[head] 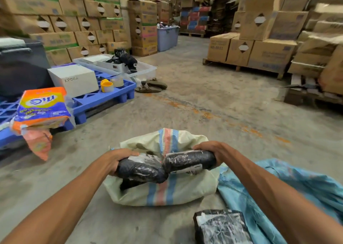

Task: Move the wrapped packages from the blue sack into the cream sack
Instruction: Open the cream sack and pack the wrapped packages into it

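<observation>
Packages point(167, 166): two black bundles, poised over the cream sack point(163, 191) mouth for dropping in
Grips: left hand point(118, 159) and right hand point(209, 150) each curl round one outer end

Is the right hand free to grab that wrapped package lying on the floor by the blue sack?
Probably not yet: the right hand grips a black package over the cream sack. Nothing covers the floor package.
</observation>
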Demonstrator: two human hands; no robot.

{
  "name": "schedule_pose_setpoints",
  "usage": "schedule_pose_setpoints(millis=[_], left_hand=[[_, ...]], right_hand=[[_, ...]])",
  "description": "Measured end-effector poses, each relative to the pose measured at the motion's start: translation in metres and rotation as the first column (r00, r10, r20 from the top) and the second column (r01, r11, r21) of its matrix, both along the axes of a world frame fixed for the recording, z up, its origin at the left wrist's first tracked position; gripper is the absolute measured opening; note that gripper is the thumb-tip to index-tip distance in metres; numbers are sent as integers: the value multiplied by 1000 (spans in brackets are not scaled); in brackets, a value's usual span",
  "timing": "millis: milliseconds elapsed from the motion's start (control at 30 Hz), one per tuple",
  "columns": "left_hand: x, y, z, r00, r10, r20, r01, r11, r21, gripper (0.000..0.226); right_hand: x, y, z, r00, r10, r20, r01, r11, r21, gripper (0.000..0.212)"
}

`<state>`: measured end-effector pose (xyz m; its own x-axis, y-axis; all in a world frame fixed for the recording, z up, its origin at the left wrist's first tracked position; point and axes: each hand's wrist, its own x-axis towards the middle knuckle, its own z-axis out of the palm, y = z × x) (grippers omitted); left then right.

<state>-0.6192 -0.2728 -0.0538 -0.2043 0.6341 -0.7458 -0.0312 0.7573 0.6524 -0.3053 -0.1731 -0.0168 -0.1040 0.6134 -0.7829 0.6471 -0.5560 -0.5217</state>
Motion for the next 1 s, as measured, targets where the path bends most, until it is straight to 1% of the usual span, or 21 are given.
schedule_pose_setpoints(millis=[133, 167, 233, 267, 333, 400, 467, 500, 567, 633, 700, 767, 833, 933, 1000], left_hand=[[0, 24, -24, 1000, 13, -5, -13, 1000, -1, 32], [-1, 29, -31, 1000, 27, -1, -27, 1000, 8, 27], [-4, 41, -42, 998, 61, 3, -61, 998, 32, 19], [-7, 46, -49, 996, 86, 13, -86, 995, 47, 20], [-12, 56, -60, 993, 118, 24, -119, 991, 67, 28], [-15, 63, -67, 989, 135, 51, -140, 985, 96, 23], [-18, 68, -69, 989, 130, 75, -137, 986, 98, 18], [-20, 69, -69, 989, 115, 90, -122, 989, 83, 22], [-27, 67, -69, 994, 55, 98, -58, 998, 25, 40], [-31, 65, -73, 995, -11, 103, 16, 999, -46, 55], [-31, 64, -74, 994, -22, 109, 30, 997, -68, 56], [-29, 66, -75, 992, 0, 130, 5, 999, -40, 54], [-23, 69, -77, 986, 57, 154, -59, 998, 12, 49], [-15, 71, -85, 954, 214, 211, -238, 966, 98, 31], [-13, 73, -94, 924, 315, 217, -352, 922, 160, 36]], right_hand=[[-17, 34, -29, 1000, -17, 2, 17, 999, -45, 30], [-21, 43, -40, 1000, -15, -7, 14, 998, -58, 32], [-24, 62, -60, 1000, -26, -15, 25, 998, -61, 44], [-26, 71, -70, 999, -45, -25, 44, 997, -67, 46], [-34, 81, -83, 994, -101, -33, 99, 994, -46, 42], [-37, 81, -87, 989, -141, -32, 140, 989, -35, 38], [-32, 83, -88, 992, -123, -25, 122, 992, -40, 32], [-28, 85, -88, 996, -90, -16, 89, 993, -72, 28], [-18, 86, -84, 997, -55, 52, 62, 987, -148, 25], [-14, 85, -85, 993, -67, 94, 79, 988, -131, 27], [-14, 82, -89, 992, -97, 85, 103, 992, -70, 30], [-14, 82, -98, 987, -157, 39, 157, 988, 1, 33], [-14, 79, -106, 978, -208, -30, 210, 977, 43, 35], [-17, 73, -128, 939, -302, -167, 319, 944, 89, 35], [-22, 69, -138, 899, -342, -273, 395, 903, 171, 31]])
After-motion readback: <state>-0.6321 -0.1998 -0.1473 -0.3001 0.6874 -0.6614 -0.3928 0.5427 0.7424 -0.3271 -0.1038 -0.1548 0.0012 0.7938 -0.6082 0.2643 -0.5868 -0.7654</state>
